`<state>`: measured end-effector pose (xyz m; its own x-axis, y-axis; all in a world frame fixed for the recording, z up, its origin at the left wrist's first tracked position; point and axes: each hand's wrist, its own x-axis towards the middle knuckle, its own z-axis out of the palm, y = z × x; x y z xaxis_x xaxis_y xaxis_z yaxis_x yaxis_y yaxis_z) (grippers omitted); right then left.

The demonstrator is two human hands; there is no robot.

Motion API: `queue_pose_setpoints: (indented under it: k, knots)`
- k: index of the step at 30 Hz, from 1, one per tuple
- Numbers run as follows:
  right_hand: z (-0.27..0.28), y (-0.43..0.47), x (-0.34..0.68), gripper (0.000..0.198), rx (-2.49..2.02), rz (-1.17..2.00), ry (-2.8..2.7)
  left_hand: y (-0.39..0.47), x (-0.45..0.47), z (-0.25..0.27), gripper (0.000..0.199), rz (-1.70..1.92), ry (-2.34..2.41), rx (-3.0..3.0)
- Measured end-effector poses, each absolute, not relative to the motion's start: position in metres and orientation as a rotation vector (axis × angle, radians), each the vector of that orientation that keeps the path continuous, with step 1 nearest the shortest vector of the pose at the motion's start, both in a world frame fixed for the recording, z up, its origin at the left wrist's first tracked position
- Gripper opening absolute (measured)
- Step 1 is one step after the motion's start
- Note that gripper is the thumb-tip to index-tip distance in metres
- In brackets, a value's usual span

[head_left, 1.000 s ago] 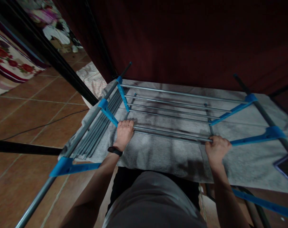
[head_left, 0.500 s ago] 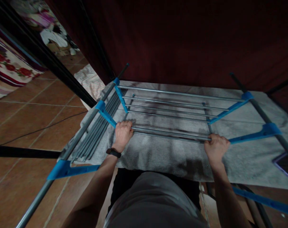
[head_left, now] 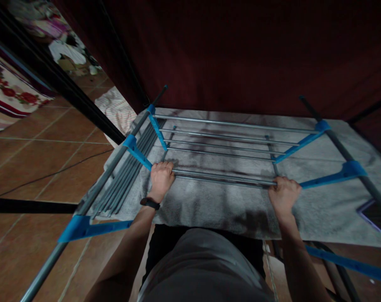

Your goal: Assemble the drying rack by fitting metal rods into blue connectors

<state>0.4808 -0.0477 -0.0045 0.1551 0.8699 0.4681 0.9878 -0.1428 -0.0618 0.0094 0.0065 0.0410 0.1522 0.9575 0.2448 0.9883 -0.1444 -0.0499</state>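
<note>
A rack of grey metal rods and blue plastic brackets stretches across in front of me. My left hand, with a dark band on its wrist, is wrapped around the near end of a left-side bracket where a rod meets it. At the opposite end of the same rods, my right hand grips the near end of a right-side bracket. The fingers of both hands hide the joints beneath them. Two long grey uprights carry the brackets, one upright on each side.
Loose grey rods lie bundled on the grey blanket at left. A phone rests near the blanket's right edge. Dark red curtain hangs behind. Black frame bars and a thin cable are at left, over tiled floor.
The rack's uprights and brackets appear slightly further left, along with the background, as the view shifts a little. Both hands keep their grip at the same joints.
</note>
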Motion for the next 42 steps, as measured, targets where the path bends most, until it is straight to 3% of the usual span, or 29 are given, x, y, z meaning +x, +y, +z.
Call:
queue_pose_setpoints:
  k: [33,42]
  knots:
    - [-0.006,-0.05,0.479,0.019,-2.047,-0.365,-1.747,0.013,0.009,0.042,0.019,-0.223,-1.97,-2.237]
    - [-0.009,-0.051,0.466,0.03,-1.978,-0.422,-1.652,0.002,0.006,0.022,0.02,-0.525,-1.869,-2.177]
